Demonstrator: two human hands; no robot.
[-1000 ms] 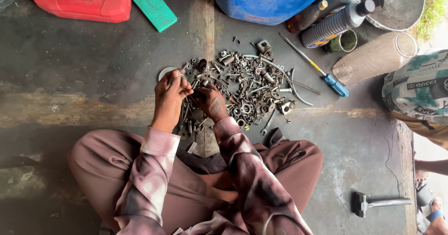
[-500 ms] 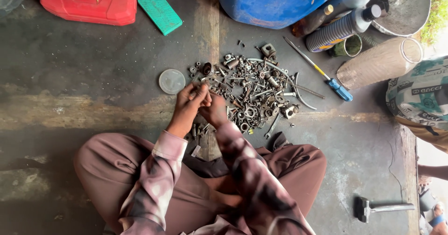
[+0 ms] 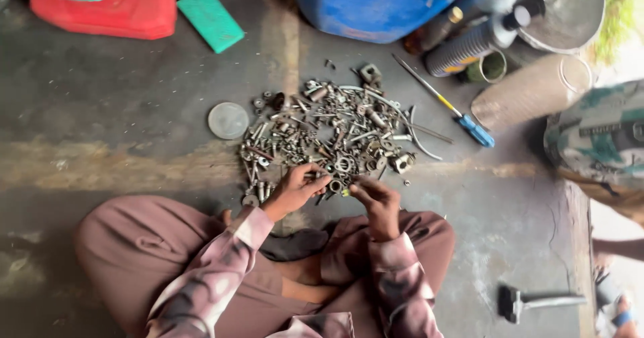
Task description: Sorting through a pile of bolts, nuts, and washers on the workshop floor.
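My left hand (image 3: 293,189) sits at the near edge of the pile of bolts and nuts (image 3: 329,137), fingers curled and pinched on a small metal piece at the fingertips; I cannot make out what kind of piece it is. My right hand (image 3: 377,200) is just beside it, to the right, fingers bent inward toward the left hand, with something small and yellowish-green (image 3: 345,192) showing near its fingertips. I cannot tell whether it truly grips that or only touches it. The two hands nearly meet over the near rim of the heap, in front of my crossed legs.

From the hands the pile spreads straight ahead, away from my body, across the concrete floor (image 3: 121,123). Its nearest pieces lie under the fingertips, so both hands are about equally close, the left a touch nearer to the bolts strung along the pile's left side. Those loose bolts mostly lie with their long axes pointing away from me.

Left of the heap, apart from it, lies a round metal disc (image 3: 228,120). Beyond the pile on the right a screwdriver with a blue handle (image 3: 446,103) lies diagonally, handle toward the right. Farther out stand a blue drum (image 3: 376,6), a red container (image 3: 107,13), a green flat block (image 3: 210,19) and dark bottles (image 3: 476,39). A hammer (image 3: 537,302) rests on the floor well off to my right.
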